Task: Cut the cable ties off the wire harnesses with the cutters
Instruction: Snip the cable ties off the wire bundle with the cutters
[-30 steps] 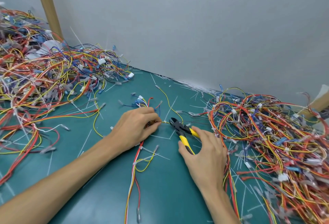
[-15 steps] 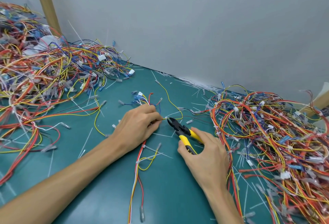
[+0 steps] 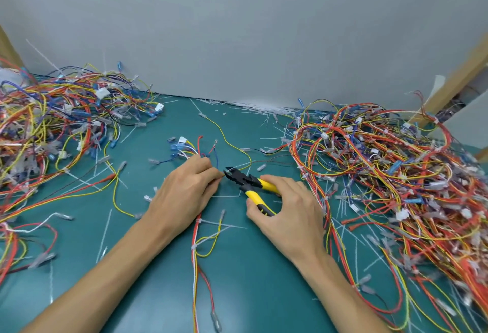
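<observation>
My left hand (image 3: 184,192) pinches a wire harness (image 3: 196,242) of red, white and yellow wires at the middle of the green mat. White cable ties wrap this harness below my hand. My right hand (image 3: 290,216) grips the yellow handles of black-jawed cutters (image 3: 247,182). The jaw tips sit right against the wires at my left fingertips. Whether a tie lies between the jaws is hidden. The harness's far ends with blue and white connectors (image 3: 182,145) fan out beyond my left hand.
A big tangle of harnesses (image 3: 396,174) fills the right side, another pile (image 3: 52,126) the left. Cut white tie scraps (image 3: 105,229) litter the green mat (image 3: 250,293). A grey wall (image 3: 237,28) closes the back; wooden posts (image 3: 449,81) stand at the sides.
The camera has swung right, so the piles sit further left in view. My hands and the cutters keep the same hold, with the jaws still at the wires by my left fingertips.
</observation>
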A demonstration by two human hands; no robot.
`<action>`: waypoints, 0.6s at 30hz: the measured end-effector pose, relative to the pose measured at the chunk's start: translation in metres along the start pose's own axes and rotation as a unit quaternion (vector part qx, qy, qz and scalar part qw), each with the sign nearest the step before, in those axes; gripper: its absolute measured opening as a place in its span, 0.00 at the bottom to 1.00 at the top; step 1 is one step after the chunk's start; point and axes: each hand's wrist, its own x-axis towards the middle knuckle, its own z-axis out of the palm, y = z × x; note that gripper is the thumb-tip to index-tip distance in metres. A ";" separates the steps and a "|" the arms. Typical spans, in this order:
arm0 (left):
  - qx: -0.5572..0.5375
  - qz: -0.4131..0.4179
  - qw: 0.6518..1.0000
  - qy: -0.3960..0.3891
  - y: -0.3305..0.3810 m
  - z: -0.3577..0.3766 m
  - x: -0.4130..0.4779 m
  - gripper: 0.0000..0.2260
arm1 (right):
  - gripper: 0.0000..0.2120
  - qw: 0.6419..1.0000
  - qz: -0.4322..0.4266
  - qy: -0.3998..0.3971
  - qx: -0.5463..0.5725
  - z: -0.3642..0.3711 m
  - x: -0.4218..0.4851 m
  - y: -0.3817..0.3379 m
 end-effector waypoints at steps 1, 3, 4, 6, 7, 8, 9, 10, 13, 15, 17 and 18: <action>-0.001 0.002 1.000 0.000 0.000 0.000 0.000 0.00 | 0.21 1.000 -0.003 -0.001 -0.003 0.000 0.000 0.000; 0.002 0.004 1.000 0.002 -0.001 0.001 -0.001 0.01 | 0.21 1.000 -0.006 -0.003 -0.006 0.001 -0.001 0.000; 0.006 0.006 1.000 0.003 -0.001 0.001 -0.001 0.01 | 0.21 1.000 -0.007 -0.002 -0.005 0.001 -0.001 0.000; 0.015 0.013 1.000 0.006 -0.001 0.002 -0.001 0.02 | 0.21 1.000 -0.012 0.003 -0.009 0.002 -0.001 0.000; 0.018 0.016 1.000 0.008 -0.002 0.003 -0.001 0.04 | 0.20 1.000 -0.014 0.006 -0.010 0.002 -0.001 0.000; 0.021 0.018 1.000 0.010 -0.002 0.003 -0.001 0.05 | 0.20 1.000 -0.016 0.010 -0.010 0.003 -0.002 0.000; 0.023 0.020 0.999 0.010 -0.002 0.003 -0.001 0.06 | 0.19 1.000 -0.018 0.014 -0.009 0.003 -0.002 0.000; 0.022 0.021 0.999 0.011 -0.002 0.003 -0.001 0.06 | 0.19 1.000 -0.020 0.017 -0.008 0.004 -0.002 0.000; 0.015 0.018 1.000 0.012 -0.003 0.002 -0.003 0.03 | 0.19 0.999 -0.025 0.024 -0.010 0.005 -0.002 0.000; 0.010 0.012 1.000 0.018 -0.002 0.002 -0.003 0.02 | 0.18 0.999 -0.030 0.030 -0.013 0.005 -0.003 0.001; 0.010 0.007 1.000 0.026 -0.002 0.002 -0.004 0.04 | 0.16 0.998 -0.043 0.041 -0.023 0.006 -0.003 0.002; 0.013 0.006 1.000 0.028 -0.002 0.002 -0.004 0.05 | 0.16 0.997 -0.050 0.048 -0.027 0.007 -0.003 0.002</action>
